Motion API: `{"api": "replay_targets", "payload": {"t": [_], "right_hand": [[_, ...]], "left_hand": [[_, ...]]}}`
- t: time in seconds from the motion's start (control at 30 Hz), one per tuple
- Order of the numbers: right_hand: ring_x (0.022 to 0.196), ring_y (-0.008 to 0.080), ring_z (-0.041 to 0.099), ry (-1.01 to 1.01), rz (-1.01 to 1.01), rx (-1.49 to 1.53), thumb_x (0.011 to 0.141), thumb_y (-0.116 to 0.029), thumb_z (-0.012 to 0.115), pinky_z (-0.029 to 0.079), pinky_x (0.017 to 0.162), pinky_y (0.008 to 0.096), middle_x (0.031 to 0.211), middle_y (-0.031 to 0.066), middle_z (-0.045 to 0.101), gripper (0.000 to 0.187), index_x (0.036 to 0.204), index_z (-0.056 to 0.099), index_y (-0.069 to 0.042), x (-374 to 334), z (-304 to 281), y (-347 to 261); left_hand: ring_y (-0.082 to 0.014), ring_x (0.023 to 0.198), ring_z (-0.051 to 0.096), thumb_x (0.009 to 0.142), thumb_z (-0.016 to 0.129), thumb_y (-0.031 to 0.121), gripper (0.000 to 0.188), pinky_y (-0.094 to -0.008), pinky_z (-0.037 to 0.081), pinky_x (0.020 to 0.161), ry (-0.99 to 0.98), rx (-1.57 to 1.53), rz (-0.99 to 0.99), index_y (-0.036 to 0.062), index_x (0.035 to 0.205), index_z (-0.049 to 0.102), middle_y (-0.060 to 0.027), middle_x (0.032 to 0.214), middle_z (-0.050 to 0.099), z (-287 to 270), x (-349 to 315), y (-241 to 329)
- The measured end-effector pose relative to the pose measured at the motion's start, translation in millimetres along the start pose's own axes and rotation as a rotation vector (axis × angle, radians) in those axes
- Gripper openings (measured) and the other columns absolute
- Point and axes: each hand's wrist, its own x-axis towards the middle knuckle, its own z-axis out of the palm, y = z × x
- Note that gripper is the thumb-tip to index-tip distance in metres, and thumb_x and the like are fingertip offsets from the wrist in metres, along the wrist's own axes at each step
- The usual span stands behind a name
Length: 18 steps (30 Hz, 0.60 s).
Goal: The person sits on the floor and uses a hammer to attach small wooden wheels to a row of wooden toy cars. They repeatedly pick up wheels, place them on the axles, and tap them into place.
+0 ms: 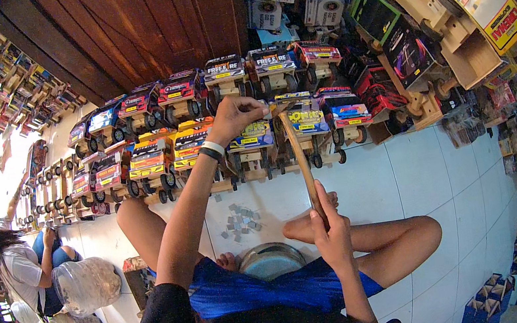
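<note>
My right hand is closed round the wooden handle of a hammer, whose head is up over the rows of toy trucks. Close beside the hammer head, my left hand is pinched at the fingertips; whatever it holds is too small to make out. Beneath both lies a blue and yellow toy truck, partly hidden by the hammer. Left of it, another blue and yellow toy truck sits below my left wrist.
Small grey square pieces lie scattered on the white tiled floor. A round metal-rimmed container sits between my crossed legs. Larger wooden trucks stand at the right, a wooden panel behind. At left sits another person near clear plastic jugs.
</note>
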Motion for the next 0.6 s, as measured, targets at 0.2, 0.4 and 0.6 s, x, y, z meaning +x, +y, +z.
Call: {"api": "replay_targets", "payload": {"t": [0.2,0.4,0.6], "right_hand": [[0.119,0.0519,0.061,-0.042,0.076,-0.018,0.102,-0.010,0.055,0.051,0.098,0.0530,0.138,0.0282,0.061,0.062,0.160,0.039,-0.019,-0.1,1.7,0.1],[0.093,0.0337,0.076,0.014,-0.059,-0.111,0.102,-0.007,0.054,0.057,0.079,0.0430,0.093,0.0247,0.071,0.062,0.161,0.038,-0.016,1.8,5.6,5.5],[0.101,0.0410,0.073,-0.006,-0.062,-0.108,0.101,-0.006,0.055,0.057,0.083,0.0451,0.106,0.0281,0.070,0.063,0.161,0.038,-0.016,2.0,6.8,3.7]], "left_hand": [[-0.0109,0.080,0.071,0.086,0.085,0.018,0.018,-0.0272,0.057,0.076,0.009,-0.045,0.000,0.0036,0.097,0.082,-0.0088,0.093,0.079,2.2,1.8,-3.1],[-0.0118,0.081,0.071,0.086,0.084,0.016,0.017,-0.0280,0.057,0.078,-0.008,-0.033,0.001,0.0048,0.098,0.082,-0.0086,0.092,0.079,0.6,2.3,-3.7],[-0.0131,0.082,0.072,0.087,0.082,0.016,0.017,-0.0291,0.057,0.079,-0.001,-0.031,0.035,0.0039,0.099,0.082,-0.0097,0.093,0.080,0.8,2.5,-7.2]]}}
